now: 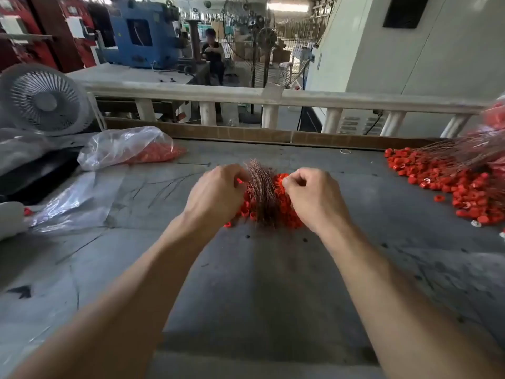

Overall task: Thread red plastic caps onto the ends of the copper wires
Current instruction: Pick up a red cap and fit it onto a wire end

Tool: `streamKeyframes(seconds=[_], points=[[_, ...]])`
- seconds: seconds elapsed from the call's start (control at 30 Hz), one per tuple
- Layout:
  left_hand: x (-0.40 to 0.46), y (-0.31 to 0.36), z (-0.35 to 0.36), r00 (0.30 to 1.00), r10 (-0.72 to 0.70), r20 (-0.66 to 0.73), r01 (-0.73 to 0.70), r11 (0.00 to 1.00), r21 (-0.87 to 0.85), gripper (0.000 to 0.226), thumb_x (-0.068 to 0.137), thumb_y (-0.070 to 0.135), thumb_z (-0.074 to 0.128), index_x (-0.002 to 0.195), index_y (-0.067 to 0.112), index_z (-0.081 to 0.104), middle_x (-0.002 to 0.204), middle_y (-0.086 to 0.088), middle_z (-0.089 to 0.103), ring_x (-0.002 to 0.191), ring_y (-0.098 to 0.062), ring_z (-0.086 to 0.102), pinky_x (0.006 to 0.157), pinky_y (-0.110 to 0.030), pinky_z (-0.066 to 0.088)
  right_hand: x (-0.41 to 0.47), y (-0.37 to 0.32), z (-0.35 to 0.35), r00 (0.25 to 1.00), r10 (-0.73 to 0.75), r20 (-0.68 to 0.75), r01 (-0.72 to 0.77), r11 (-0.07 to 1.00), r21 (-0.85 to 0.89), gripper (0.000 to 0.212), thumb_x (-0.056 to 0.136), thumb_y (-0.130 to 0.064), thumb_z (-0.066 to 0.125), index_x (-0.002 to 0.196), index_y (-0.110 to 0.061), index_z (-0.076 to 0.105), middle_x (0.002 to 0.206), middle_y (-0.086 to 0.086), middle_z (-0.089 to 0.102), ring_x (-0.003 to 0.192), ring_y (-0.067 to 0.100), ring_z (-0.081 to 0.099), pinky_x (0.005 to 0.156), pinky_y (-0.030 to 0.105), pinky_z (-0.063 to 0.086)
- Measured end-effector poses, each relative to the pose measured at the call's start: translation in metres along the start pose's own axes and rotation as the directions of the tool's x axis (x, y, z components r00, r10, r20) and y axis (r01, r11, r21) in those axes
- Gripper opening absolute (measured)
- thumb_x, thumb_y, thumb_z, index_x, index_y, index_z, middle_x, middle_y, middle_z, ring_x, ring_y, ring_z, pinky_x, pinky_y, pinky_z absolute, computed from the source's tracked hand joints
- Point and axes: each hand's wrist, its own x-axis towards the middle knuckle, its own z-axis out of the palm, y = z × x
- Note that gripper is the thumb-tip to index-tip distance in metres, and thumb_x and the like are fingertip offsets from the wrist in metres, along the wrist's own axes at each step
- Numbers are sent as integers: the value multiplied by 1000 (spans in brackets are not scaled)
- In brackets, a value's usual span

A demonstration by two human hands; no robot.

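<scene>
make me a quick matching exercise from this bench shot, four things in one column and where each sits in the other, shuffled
Things:
1. white round desk fan
2. clear plastic bag of red caps
3. bundle of thin copper wires
4. large loose pile of red plastic caps

Places:
A. far right of the grey table
B. between the two hands, centre
C. far left, beside the railing
D. left of centre, behind the left hand

Pairs: 1-C, 2-D, 3-B, 4-A
</scene>
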Motion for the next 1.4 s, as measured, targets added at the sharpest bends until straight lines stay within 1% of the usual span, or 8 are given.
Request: streamKeyframes(seconds=[0.17, 0.53, 0.73, 0.87, 1.03, 1.2, 1.3, 1.4], points=[[3, 0, 23, 985, 167, 30, -170, 974, 152, 34, 96, 21, 59, 124, 38, 68, 123, 8, 67, 111, -18, 63, 88, -30, 49, -7, 10, 9, 994, -43, -99, 39, 999, -35, 19, 95, -32, 63, 89, -19, 75, 89, 0, 76, 89, 23, 67, 78, 34, 51], [-1, -1, 13, 940, 275, -201, -279, 960, 5, 14, 96, 20, 65, 105, 23, 75, 100, 7, 68, 91, -14, 64, 81, -35, 53, -16, 6, 6, 986, -101, -135, 116, 987, 109, 13, 96, -29, 65, 88, -23, 72, 81, -11, 72, 78, 8, 64, 74, 29, 50], [-12, 3, -5, 929, 196, -313, -288, 915, -281, 10, 93, 21, 72, 101, 24, 78, 91, 16, 73, 84, -2, 67, 77, -24, 55, -20, -8, 1, 956, -263, -130, 292, 903, 314, 30, 97, -10, 63, 122, -26, 69, 116, -13, 67, 103, -3, 63, 92, 26, 55], [-21, 15, -11, 949, 189, -252, -297, 805, -514, 12, 93, 20, 72, 98, 31, 76, 86, 11, 76, 69, -26, 70, 63, -47, 58, -24, -13, 4, 926, -373, -50, 365, 856, 367, 47, 100, -9, 58, 142, -29, 55, 140, -13, 59, 128, -8, 50, 101, 17, 49], [-26, 20, -13, 981, 154, -116, -184, 579, -794, 11, 90, 20, 71, 98, 17, 79, 89, -29, 71, 75, -67, 57, 61, -80, 44, -27, -17, 3, 887, -447, -114, 460, 849, 259, 34, 100, -12, 61, 133, -18, 64, 118, -7, 72, 109, -3, 62, 86, 1, 44], [-26, 20, -13, 990, 115, -86, -137, 570, -810, 19, 82, 24, 74, 94, 10, 77, 87, -27, 71, 71, -56, 58, 59, -56, 51, -27, -18, -5, 886, -445, -128, 461, 872, 166, 20, 96, -22, 70, 116, -22, 73, 92, -14, 75, 86, -2, 69, 75, 13, 54], [-24, 17, -15, 994, 89, -63, -103, 583, -806, 16, 80, 25, 74, 89, 13, 76, 80, -4, 75, 60, -18, 60, 52, -27, 49, -27, -14, -11, 917, -394, -61, 399, 907, 138, 9, 96, -28, 69, 104, -27, 74, 84, -13, 75, 77, 3, 70, 71, 33, 59], [-18, 11, -21, 999, -17, -29, -16, 526, -850, 7, 85, 18, 73, 88, 11, 75, 80, -3, 75, 58, -10, 54, 50, -23, 43, -24, -7, -16, 953, -304, -14, 295, 913, 282, 8, 96, -26, 69, 91, -26, 74, 72, -11, 74, 55, 3, 62, 55, 27, 51]])
